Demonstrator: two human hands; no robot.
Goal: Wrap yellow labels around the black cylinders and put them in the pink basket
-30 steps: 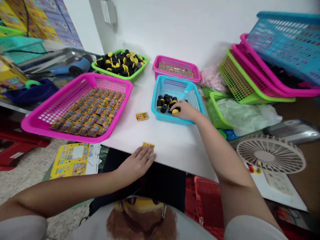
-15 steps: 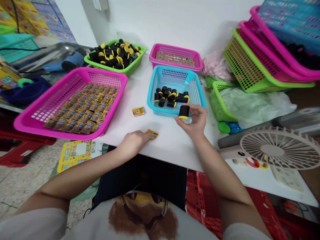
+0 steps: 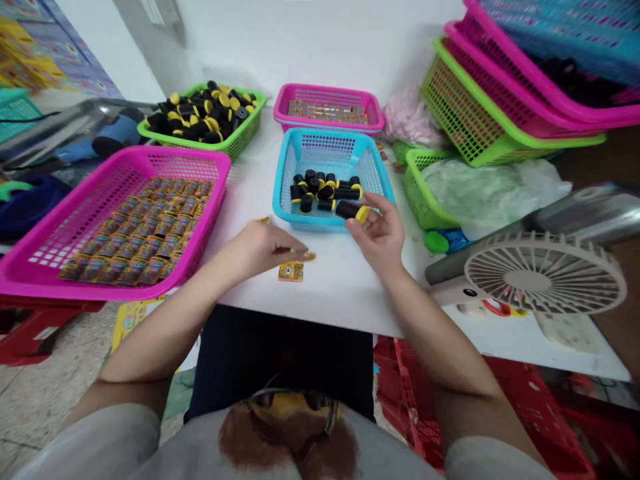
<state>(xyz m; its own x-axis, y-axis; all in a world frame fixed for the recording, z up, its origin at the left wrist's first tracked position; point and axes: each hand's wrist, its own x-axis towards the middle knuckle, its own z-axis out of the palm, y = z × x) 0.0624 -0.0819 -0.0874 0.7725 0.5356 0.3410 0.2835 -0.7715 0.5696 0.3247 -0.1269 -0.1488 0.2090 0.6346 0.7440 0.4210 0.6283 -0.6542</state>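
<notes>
My left hand (image 3: 260,252) is closed in a pinch on a small yellow printed packet (image 3: 310,255), held just over the table. Below its fingertips, another yellow printed packet (image 3: 291,272) lies flat on the white tabletop. A third packet (image 3: 265,220) shows only partly behind the hand. My right hand (image 3: 381,233) grips a black cylinder with a yellow cap (image 3: 349,211) between thumb and fingers, tilted on its side over the front rim of the blue basket (image 3: 327,225). Several similar black cylinders (image 3: 311,185) lie in that basket.
On the left, a pink basket (image 3: 213,230) holds rows of packets. Behind are a green basket (image 3: 245,137) heaped with yellow-capped cylinders and a pink basket (image 3: 327,127) of clear items. Stacked baskets (image 3: 463,120), a plastic bag (image 3: 490,193) and a small fan (image 3: 545,277) stand right.
My left hand has lifted slightly, a packet now pinched above the one on the table. The cylinder in my right hand has turned from upright onto its side. The view has shifted right.
</notes>
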